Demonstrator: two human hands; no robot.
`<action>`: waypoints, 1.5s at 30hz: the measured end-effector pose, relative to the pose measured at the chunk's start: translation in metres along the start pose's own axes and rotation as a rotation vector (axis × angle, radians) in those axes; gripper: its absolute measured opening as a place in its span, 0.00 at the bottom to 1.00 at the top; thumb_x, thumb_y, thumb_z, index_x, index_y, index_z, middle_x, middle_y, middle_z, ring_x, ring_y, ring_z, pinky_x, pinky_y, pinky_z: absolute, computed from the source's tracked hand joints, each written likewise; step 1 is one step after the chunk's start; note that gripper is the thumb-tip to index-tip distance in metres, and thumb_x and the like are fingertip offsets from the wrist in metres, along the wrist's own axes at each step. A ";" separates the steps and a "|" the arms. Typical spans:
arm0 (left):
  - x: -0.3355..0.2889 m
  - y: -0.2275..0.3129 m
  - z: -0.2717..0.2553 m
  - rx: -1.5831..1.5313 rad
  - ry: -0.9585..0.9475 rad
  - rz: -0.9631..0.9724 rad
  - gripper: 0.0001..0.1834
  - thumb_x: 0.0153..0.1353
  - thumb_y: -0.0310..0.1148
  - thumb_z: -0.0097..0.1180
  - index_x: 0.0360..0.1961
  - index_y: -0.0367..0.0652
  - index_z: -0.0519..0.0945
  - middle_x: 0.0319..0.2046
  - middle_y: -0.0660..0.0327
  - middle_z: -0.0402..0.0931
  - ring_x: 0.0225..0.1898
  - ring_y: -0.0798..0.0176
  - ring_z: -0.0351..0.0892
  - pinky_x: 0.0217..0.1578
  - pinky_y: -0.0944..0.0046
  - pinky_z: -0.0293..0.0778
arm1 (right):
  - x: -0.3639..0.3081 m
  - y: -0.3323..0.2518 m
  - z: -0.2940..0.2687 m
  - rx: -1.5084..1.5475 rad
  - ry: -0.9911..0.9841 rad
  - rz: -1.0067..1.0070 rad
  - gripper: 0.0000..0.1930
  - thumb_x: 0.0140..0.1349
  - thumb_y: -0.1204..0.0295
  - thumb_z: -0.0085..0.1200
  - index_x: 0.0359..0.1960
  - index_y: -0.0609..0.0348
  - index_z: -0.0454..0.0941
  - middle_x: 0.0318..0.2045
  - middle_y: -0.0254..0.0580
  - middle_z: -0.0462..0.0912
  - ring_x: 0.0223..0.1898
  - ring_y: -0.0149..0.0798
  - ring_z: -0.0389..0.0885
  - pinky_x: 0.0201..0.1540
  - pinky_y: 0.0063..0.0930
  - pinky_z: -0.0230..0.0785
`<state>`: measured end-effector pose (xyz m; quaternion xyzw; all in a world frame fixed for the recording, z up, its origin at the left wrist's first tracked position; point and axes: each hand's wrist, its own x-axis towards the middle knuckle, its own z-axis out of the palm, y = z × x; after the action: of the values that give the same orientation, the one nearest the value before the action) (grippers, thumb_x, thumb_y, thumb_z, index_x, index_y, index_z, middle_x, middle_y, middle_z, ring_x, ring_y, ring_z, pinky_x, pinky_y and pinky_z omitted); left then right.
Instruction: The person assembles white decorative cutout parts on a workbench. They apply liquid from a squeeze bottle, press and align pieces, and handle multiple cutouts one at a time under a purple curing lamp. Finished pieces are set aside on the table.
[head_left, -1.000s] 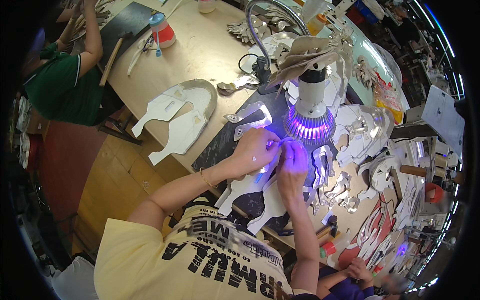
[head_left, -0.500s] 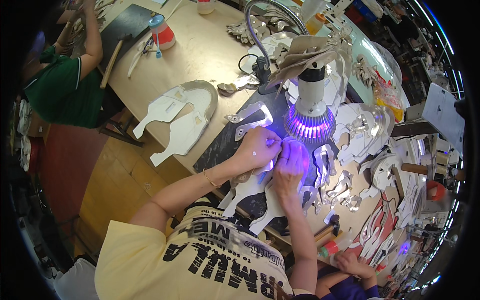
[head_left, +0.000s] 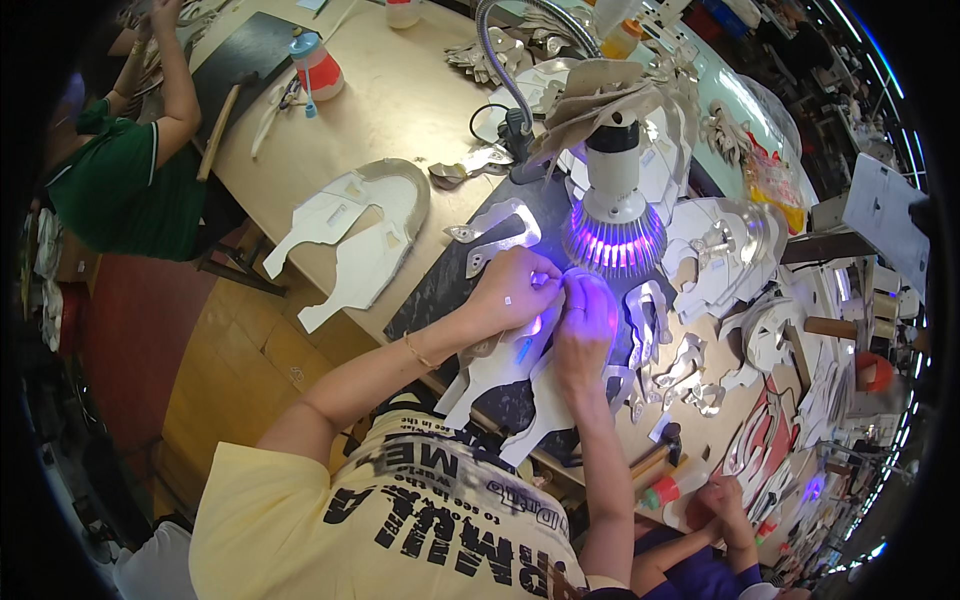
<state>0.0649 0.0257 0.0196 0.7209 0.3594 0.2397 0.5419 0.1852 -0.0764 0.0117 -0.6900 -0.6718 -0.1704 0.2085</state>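
Under the purple-lit lamp [head_left: 613, 240], a pale shoe upper piece [head_left: 478, 376] lies on a dark cutting board [head_left: 428, 308], its two long legs pointing toward me. My left hand [head_left: 512, 292] is closed at the upper's curved end, thumb and fingers pinched on its edge. Close beside it, my right hand [head_left: 585, 335] has its fingers bent and pressed together over the same end. The fingertips of both hands nearly meet, and they hide the spot they work on. A smaller U-shaped silvery piece [head_left: 520, 230] lies just beyond my left hand.
Another white upper [head_left: 345, 240] lies to the left. Stacked uppers [head_left: 728, 245] and loose silvery pieces [head_left: 683, 370] lie to the right. A hammer [head_left: 672, 436] and a red-and-clear bottle [head_left: 672, 487] are near right. Co-workers sit at far left, in a green shirt [head_left: 125, 190], and lower right.
The view has shifted slightly. My hands stay at the same end of the upper, with only small finger movement. The co-worker's hands at lower right have risen a little.
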 end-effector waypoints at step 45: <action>0.003 -0.016 -0.006 -0.112 -0.132 -0.078 0.13 0.60 0.30 0.58 0.40 0.30 0.85 0.31 0.57 0.85 0.31 0.71 0.79 0.36 0.66 0.77 | 0.007 0.009 0.005 0.480 0.015 0.427 0.06 0.66 0.75 0.52 0.36 0.67 0.72 0.37 0.53 0.69 0.38 0.53 0.73 0.42 0.43 0.66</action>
<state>0.0583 0.0337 0.0062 0.6892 0.3368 0.1898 0.6129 0.1941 -0.0685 0.0105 -0.7452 -0.5313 0.0353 0.4015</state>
